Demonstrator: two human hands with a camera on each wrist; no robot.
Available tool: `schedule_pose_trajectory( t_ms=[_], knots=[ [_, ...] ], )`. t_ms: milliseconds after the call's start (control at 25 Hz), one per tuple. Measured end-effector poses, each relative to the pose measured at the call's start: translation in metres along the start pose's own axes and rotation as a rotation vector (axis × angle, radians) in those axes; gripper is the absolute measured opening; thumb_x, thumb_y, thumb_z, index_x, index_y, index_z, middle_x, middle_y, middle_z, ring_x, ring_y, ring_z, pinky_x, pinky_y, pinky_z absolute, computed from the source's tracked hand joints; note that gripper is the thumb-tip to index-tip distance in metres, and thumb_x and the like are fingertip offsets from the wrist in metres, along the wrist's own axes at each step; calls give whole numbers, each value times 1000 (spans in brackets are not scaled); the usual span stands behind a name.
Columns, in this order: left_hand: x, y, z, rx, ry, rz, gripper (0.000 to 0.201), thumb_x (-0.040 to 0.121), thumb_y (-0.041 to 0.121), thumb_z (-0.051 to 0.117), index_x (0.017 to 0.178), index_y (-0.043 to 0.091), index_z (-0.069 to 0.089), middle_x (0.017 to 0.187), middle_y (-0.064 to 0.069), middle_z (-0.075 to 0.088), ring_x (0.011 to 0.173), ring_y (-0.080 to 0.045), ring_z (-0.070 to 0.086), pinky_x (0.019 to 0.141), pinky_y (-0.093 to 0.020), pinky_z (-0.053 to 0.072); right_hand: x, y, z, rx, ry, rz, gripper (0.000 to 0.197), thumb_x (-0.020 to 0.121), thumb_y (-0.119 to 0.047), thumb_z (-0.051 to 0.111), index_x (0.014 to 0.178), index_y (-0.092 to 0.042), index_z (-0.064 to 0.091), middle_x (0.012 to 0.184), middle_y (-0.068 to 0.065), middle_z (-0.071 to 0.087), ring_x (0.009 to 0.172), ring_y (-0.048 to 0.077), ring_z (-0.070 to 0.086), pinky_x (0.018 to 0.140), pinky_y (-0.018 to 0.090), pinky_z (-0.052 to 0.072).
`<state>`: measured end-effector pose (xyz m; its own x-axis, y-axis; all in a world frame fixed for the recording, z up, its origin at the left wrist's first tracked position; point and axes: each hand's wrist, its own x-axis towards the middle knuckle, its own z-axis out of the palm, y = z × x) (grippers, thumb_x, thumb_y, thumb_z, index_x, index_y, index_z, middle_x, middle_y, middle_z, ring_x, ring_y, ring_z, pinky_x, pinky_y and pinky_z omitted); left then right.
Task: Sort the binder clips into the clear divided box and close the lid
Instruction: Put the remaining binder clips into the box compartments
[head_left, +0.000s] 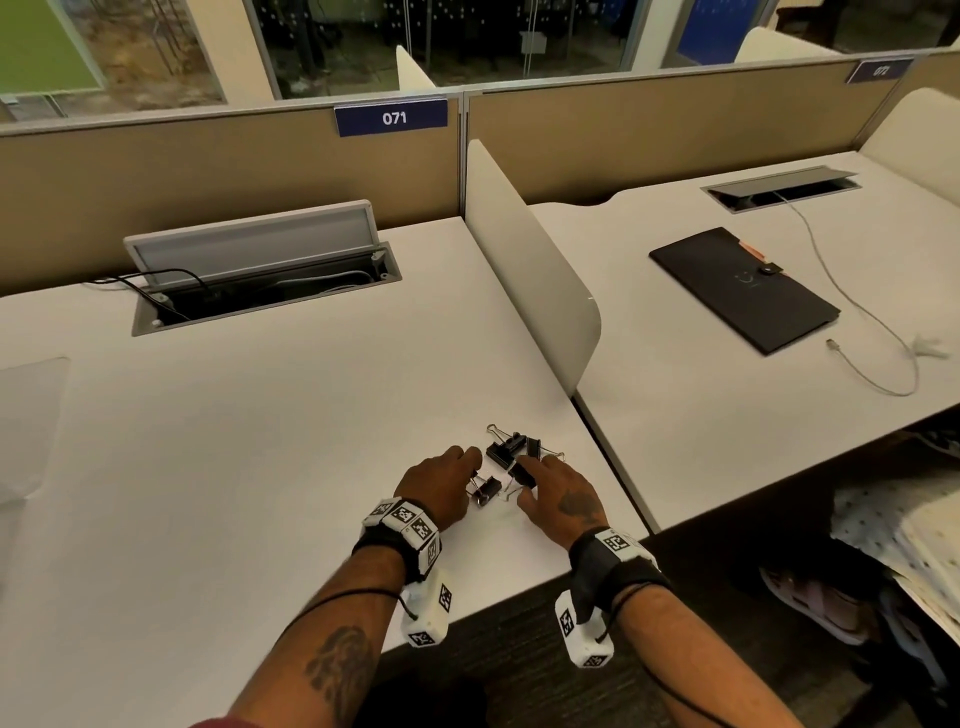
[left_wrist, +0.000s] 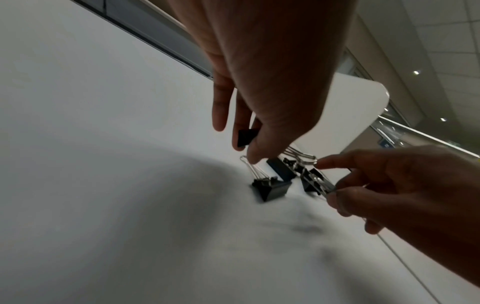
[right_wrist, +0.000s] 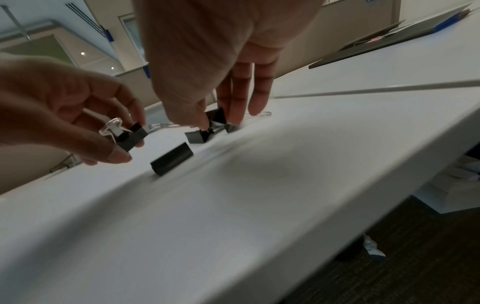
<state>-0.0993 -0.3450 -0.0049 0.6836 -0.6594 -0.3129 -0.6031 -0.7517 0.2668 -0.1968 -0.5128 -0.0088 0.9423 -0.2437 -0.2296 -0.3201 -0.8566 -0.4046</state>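
white desks (head_left: 260, 415), tan partition (head_left: 208, 171), glass walls (head_left: 441, 36), dark carpet (head_left: 519, 675)

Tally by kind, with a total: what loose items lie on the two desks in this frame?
Binder clips: 5 clearly seen, one pinched in each of the left hand and right hand; the overlapping pile may hide more
Black folder: 1
Loose white cable: 1
Total: 7

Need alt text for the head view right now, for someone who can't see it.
Both hands, left and right, reach into a small cluster of black binder clips near the front edge of a white desk. A black folder and a cable lie on the neighbouring desk.
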Motion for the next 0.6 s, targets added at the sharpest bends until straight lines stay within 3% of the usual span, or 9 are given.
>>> schedule_pose_trajectory(
  t_ms=[120,240,400,600],
  knots=[
    [-7,-17,-9,-14,52,-44,44,94,24,49,136,35,40,124,0,49,94,-33,62,75,-39,51,7,-18,-8,52,99,-49,52,89,-33,53,139,-29,43,121,4,55,109,25,55,90,34,46],
    [-22,-41,-24,-42,114,-96,41,96,26,49,135,34,42,125,0,47,93,-33,62,75,-39,50,23,-58,-11,59,69,-97,50,92,-33,47,141,-36,40,112,6,50,101,28,56,89,34,45],
    [-55,-83,-41,-128,187,-189,42,96,29,49,138,33,40,123,-1,50,99,-32,60,82,-40,50,38,-114,-4,68,18,-183,45,94,-28,43,138,-35,44,109,6,45,95,30,56,83,33,44],
    [-145,-162,-54,-199,258,-343,45,98,34,47,141,30,37,122,-3,49,101,-32,59,83,-40,50,37,-229,35,114,-39,-374,44,91,-23,46,133,-33,45,109,5,46,93,31,57,82,36,48]
  ],
)
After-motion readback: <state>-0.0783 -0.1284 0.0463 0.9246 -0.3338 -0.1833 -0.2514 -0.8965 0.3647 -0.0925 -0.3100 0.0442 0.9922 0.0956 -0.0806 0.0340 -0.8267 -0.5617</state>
